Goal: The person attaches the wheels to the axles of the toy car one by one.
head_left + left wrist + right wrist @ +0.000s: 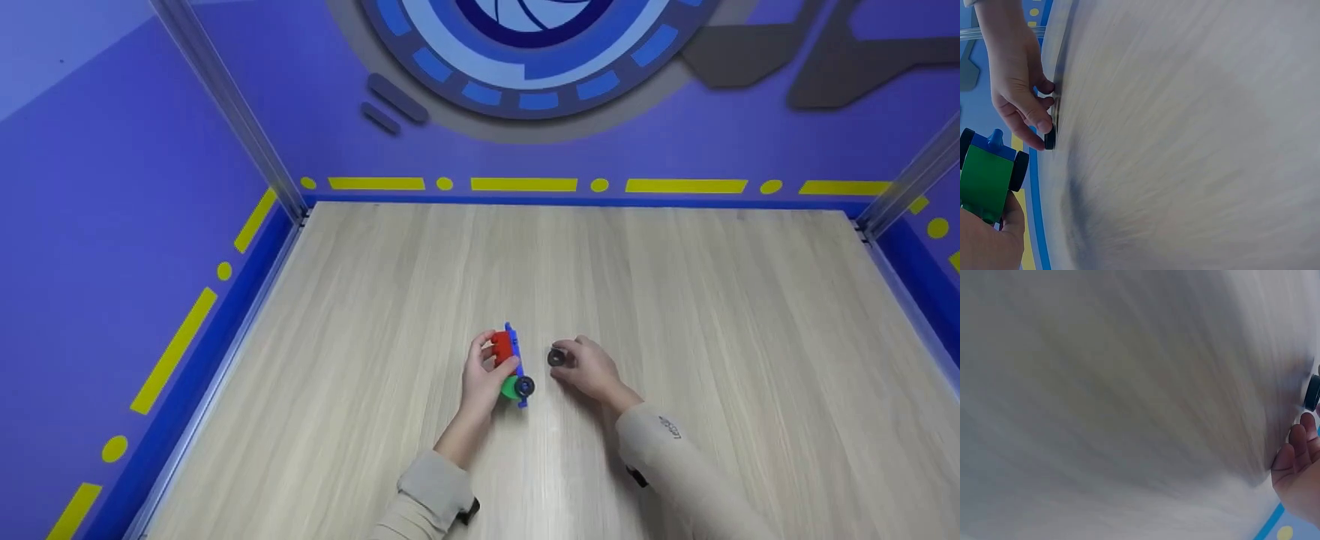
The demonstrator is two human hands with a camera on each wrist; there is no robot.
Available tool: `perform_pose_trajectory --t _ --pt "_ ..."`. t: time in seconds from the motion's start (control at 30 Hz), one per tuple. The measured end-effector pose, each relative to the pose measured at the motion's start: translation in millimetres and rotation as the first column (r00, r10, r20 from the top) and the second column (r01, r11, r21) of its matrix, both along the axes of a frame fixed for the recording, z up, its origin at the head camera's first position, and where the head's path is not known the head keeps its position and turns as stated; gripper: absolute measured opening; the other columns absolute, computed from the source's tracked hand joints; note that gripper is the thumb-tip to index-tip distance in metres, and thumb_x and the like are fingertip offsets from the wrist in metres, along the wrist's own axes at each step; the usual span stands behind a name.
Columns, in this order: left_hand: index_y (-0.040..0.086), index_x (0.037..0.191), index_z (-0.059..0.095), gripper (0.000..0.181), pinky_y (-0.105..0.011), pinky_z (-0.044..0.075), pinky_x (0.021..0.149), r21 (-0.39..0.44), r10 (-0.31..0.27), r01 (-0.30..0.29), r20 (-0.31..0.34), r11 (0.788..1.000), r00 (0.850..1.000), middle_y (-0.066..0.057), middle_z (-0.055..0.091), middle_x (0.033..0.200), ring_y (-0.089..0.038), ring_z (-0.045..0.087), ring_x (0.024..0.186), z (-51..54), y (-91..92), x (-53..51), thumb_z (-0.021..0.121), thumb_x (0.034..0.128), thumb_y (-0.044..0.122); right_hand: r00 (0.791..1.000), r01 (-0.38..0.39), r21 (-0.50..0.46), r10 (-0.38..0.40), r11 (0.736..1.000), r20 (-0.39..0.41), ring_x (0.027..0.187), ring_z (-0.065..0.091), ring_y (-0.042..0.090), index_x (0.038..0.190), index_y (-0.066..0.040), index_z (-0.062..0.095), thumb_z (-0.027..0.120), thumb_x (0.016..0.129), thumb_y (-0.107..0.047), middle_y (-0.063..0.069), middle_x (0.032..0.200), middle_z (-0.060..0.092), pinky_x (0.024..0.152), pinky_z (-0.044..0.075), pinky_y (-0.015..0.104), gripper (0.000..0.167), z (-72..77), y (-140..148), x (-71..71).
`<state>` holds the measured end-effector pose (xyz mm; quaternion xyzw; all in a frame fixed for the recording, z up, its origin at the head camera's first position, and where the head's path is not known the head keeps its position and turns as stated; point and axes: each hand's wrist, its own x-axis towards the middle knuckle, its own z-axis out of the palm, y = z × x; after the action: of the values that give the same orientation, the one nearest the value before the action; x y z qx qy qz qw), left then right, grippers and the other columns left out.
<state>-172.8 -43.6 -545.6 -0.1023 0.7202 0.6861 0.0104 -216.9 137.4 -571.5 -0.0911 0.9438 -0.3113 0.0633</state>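
My left hand grips a toy vehicle built of blocks, with a red block, a green block and a blue base. The base faces right, and a black wheel sits at its near end. In the left wrist view the green block shows a black wheel on either side. Just to the right, my right hand pinches a loose black wheel between thumb and fingers, close to the tabletop. That wheel is partly cut off in the right wrist view.
A light wood tabletop lies under both hands. Blue-purple panels with yellow markings wall it at the back and sides. Metal posts stand at the back corners.
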Motion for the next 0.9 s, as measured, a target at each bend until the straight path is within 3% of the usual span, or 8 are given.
perform_pose_trajectory --t 0.37,0.73,0.9 --pt "0.016 0.129 0.036 0.055 -0.040 0.040 0.093 -0.006 -0.009 0.009 0.008 1.000 1.000 -0.014 0.045 0.125 -0.027 0.041 0.116 0.4 -0.6 0.5 0.062 0.0810 0.019 0.999 0.032 -0.037 -0.032 0.999 0.001 0.078 0.050 0.017 0.096 -0.010 0.063 0.070 0.072 -0.019 0.003 0.086 0.053 0.073 0.041 0.035 0.027 -2.8 1.0 2.9" --pt "0.014 0.130 0.036 0.056 -0.035 0.045 0.085 0.047 -0.020 0.019 0.012 0.999 1.000 -0.016 0.045 0.123 -0.029 0.044 0.111 -0.1 1.8 0.4 0.062 0.0804 0.013 0.999 0.028 -0.111 -0.031 0.993 -0.023 0.088 0.055 0.020 0.098 -0.005 0.062 0.069 0.072 -0.015 0.006 0.092 0.056 0.079 0.044 0.038 0.029 -2.1 12.4 8.1" --pt "0.016 0.131 0.035 0.057 -0.038 0.044 0.088 0.042 -0.018 0.016 0.032 0.999 0.999 -0.015 0.044 0.125 -0.029 0.043 0.113 -0.8 3.4 0.7 0.062 0.0809 0.016 0.999 0.029 -0.132 -0.031 0.991 -0.014 0.089 0.054 0.020 0.099 -0.005 0.062 0.070 0.072 -0.015 0.005 0.093 0.056 0.081 0.043 0.038 0.029 -1.9 16.8 10.9"
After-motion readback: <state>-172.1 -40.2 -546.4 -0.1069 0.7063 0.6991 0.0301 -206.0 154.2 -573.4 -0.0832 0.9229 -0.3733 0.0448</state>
